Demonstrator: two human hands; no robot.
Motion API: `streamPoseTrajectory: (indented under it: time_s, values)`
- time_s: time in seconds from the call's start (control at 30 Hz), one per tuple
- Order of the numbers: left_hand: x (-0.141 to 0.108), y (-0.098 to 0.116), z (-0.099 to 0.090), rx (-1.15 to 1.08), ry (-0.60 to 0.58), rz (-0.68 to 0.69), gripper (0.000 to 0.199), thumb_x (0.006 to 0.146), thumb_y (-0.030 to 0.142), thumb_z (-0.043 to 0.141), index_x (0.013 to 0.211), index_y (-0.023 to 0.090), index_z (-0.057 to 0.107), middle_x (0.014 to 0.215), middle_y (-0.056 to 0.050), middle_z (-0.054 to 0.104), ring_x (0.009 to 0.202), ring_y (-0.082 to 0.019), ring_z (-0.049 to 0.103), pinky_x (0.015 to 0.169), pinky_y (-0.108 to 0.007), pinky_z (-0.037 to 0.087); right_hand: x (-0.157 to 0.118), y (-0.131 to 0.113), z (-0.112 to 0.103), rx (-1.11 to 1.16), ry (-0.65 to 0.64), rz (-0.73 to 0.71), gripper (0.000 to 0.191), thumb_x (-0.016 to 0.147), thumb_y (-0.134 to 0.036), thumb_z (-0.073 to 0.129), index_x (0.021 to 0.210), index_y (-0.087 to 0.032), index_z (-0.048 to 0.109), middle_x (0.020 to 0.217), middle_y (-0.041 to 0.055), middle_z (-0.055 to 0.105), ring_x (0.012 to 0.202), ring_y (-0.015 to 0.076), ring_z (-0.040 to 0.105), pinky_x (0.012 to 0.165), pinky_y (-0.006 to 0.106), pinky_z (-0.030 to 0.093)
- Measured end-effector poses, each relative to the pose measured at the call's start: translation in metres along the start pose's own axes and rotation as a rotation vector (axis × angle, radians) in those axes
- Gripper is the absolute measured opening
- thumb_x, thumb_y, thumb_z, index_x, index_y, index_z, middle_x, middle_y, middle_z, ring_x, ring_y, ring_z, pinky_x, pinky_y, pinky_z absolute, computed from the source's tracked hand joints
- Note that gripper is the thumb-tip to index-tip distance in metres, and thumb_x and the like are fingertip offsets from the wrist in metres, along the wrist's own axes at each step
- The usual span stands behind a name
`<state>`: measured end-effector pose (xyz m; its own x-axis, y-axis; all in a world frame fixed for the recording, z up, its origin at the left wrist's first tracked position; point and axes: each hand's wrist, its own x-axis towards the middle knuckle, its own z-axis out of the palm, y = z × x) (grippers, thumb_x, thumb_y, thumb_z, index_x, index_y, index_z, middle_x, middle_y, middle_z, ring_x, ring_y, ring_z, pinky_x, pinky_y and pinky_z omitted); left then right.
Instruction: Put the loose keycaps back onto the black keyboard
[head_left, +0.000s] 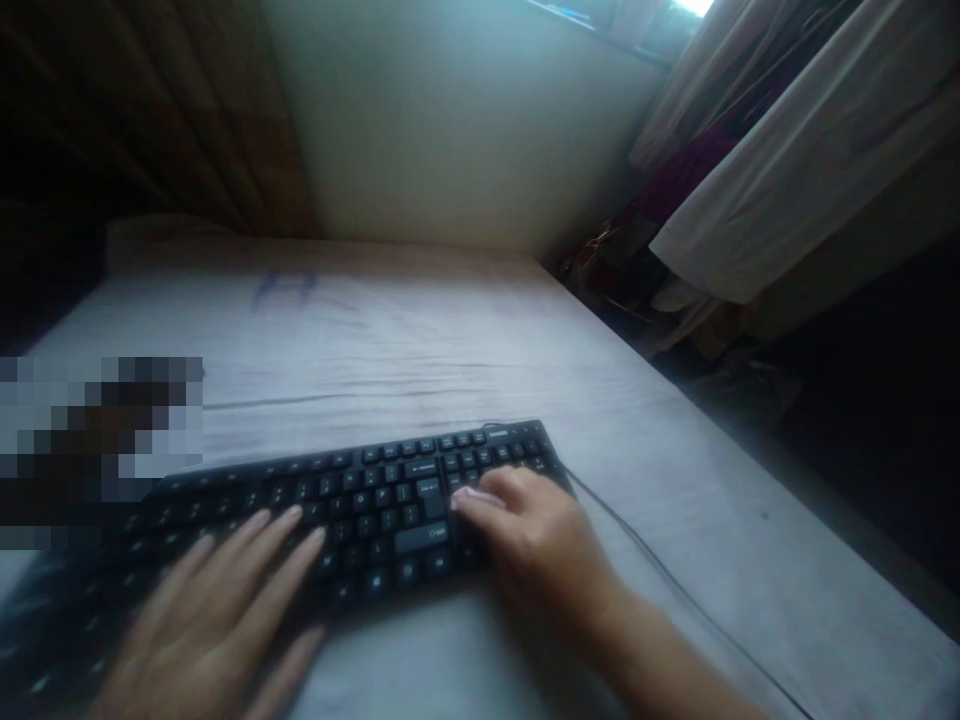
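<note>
A black keyboard (424,495) lies at a slant on a white sheet (420,340), its left part blurred. My left hand (217,610) rests over the keys at the left with its fingers spread, holding nothing. Over the keyboard's right end, my right hand (532,525) is closed around a small pale pink piece of cloth or paper (476,495). Only a bit of this piece shows between thumb and fingers; the keys beneath that hand are hidden.
A thin cable (660,575) runs from the keyboard's right end toward the lower right. Curtains (202,120) hang at the upper left. White cloth (810,150) hangs past the sheet's right edge. A pixelated patch covers the left side.
</note>
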<state>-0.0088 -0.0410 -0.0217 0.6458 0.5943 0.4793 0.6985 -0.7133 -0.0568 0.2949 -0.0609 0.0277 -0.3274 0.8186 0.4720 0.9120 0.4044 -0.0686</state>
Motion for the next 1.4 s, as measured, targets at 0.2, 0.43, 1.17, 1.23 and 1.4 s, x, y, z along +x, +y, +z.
streamPoseTrajectory:
  time_s: [0.2,0.43,1.17,1.23,1.4]
  values:
    - [0.000,0.000,0.000,-0.004,0.000,-0.008,0.071,0.083,0.038,0.056,0.149,0.020,0.036,0.156,-0.009,0.038,0.135,-0.032,0.044,0.121,-0.048,0.021,0.004,-0.003,0.000,0.021,0.017,-0.053,0.018,0.094,-0.014,0.056,0.093,-0.019,0.073,0.079,0.0031,0.066,0.066,0.0153,0.052,0.061,0.029,0.036]
    - [0.001,0.002,-0.004,0.003,-0.020,-0.018,0.069,0.086,0.043,0.053,0.149,0.022,0.034,0.156,-0.008,0.039,0.135,-0.031,0.046,0.120,-0.048,0.022,0.000,-0.006,-0.010,0.104,-0.040,-0.109,0.023,0.097,-0.014,0.050,0.091,-0.018,0.072,0.080,0.0030,0.066,0.069,0.0160,0.052,0.062,0.030,0.039]
    - [0.000,0.005,-0.006,0.030,-0.072,-0.018,0.068,0.086,0.042,0.052,0.148,0.020,0.038,0.155,-0.009,0.039,0.137,-0.032,0.042,0.121,-0.048,0.017,-0.013,-0.013,-0.020,0.167,-0.061,-0.231,0.027,0.099,-0.011,0.046,0.082,-0.018,0.066,0.082,0.0026,0.067,0.068,0.0143,0.053,0.060,0.031,0.039]
    - [0.000,0.006,-0.007,0.029,-0.083,-0.030,0.067,0.086,0.043,0.052,0.148,0.021,0.037,0.155,-0.009,0.040,0.137,-0.032,0.042,0.121,-0.049,0.018,-0.013,-0.012,-0.019,0.142,-0.048,-0.228,0.023,0.099,-0.011,0.047,0.090,-0.017,0.068,0.085,0.0039,0.069,0.069,0.0152,0.054,0.061,0.031,0.041]
    - [0.001,0.005,-0.007,0.027,-0.077,-0.033,0.067,0.086,0.041,0.053,0.148,0.021,0.037,0.155,-0.009,0.040,0.139,-0.031,0.040,0.122,-0.047,0.015,-0.011,-0.010,-0.015,0.119,-0.045,-0.192,0.024,0.099,-0.013,0.044,0.108,-0.012,0.065,0.086,0.0066,0.069,0.069,0.0171,0.056,0.063,0.031,0.043]
